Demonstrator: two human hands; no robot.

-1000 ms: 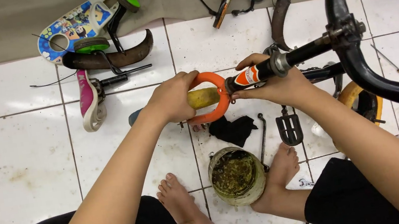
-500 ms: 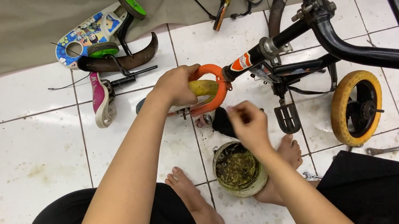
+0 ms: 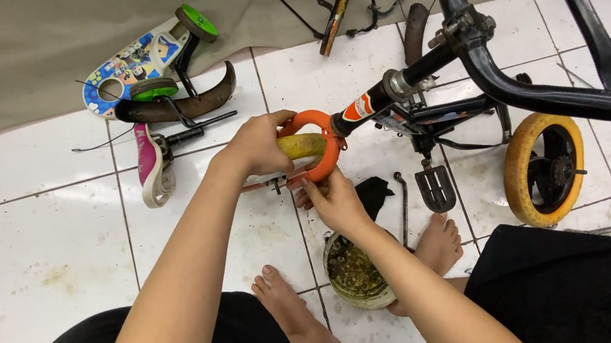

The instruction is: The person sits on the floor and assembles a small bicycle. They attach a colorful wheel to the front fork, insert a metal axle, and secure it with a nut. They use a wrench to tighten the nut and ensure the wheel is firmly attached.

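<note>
White glazed floor tiles (image 3: 39,257), smeared with grime, fill the frame below a strip of drab cloth hung along the top. Nearest the camera, at the bottom centre, two bare feet flank a round tin of dark greenish grease (image 3: 353,272), open and sitting on the tiles, with black trousers to either side. Just above it, the right hand (image 3: 335,201) is pinched narrow, fingertips pressed to the lower edge of an orange ring-shaped part (image 3: 318,148) at the middle of the frame. The left hand (image 3: 260,144) is closed around the ring's left side and around a short yellowish cylinder that passes through it, holding both off the floor. The ring sits at the end of an orange-and-black tube on a small black bicycle frame (image 3: 549,93), which sweeps across the upper right; the two look to be meeting or just apart, which cannot be told exactly. Judging by the open tin and the scattered parts, the bicycle is mostly stripped and greasing at this joint is under way, with reassembly yet to do. Beside the frame lie a black pedal (image 3: 435,187) and a yellow-rimmed small wheel (image 3: 544,168). Farther off, at upper left, rest a colourful plastic panel (image 3: 128,67), a green-tyred training wheel (image 3: 195,23) and a brown curved mudguard (image 3: 181,105).
</note>
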